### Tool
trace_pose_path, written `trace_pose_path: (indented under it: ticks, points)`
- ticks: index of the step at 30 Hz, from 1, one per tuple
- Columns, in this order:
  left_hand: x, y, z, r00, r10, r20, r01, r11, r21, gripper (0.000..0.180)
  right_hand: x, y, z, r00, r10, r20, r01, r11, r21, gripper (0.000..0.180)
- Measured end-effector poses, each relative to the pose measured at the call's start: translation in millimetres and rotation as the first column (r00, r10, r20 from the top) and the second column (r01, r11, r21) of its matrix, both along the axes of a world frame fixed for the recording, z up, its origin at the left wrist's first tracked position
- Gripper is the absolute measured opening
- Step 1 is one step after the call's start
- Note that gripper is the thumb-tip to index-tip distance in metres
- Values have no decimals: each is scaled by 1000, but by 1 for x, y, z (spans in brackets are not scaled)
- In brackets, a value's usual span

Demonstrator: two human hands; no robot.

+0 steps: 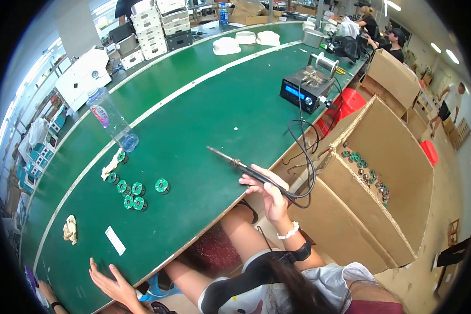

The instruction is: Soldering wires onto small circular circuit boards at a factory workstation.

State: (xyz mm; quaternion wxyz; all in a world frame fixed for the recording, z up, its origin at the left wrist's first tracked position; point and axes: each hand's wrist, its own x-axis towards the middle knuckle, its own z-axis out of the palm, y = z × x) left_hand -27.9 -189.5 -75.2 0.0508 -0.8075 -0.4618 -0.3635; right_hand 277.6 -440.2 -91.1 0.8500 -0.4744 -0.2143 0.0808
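Note:
My right hand point(273, 194) grips a soldering iron point(232, 160) by its black handle, its metal tip pointing up and left above the green tabletop point(204, 209). Fingers apart, my left hand point(113, 285) is at the table's near edge and holds nothing. A small white card point(115, 240) lies just beyond it. Farther in, several small round parts with green circuit boards on top point(137, 189) sit in a loose cluster, and a single one point(162, 186) stands to their right. Crumpled yellowish scraps point(70, 230) lie at the left.
A see-through plastic bottle point(112, 120) stands beyond the parts. At the right are a black soldering station point(303, 90) with a solder spool point(327, 64), its looping cable point(313, 175), and a cardboard box point(403, 209) holding more parts. Another person's hand point(46, 292) shows at lower left.

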Motion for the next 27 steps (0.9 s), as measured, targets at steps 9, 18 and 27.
trace_pose_path:
  ticks: [9,18,27]
  points:
    - [-1,5,-4,1000,-8,-25,8,1000,26,44,4,4,-34,950,-259,175,254,966,50,24]
    - [16,-11,13,997,-63,-38,65,996,67,52,14,19,-51,671,-483,562,624,778,-77,24]
    - [14,-1,8,999,-51,-18,50,998,-38,44,27,9,-53,560,-280,780,714,641,-282,40]
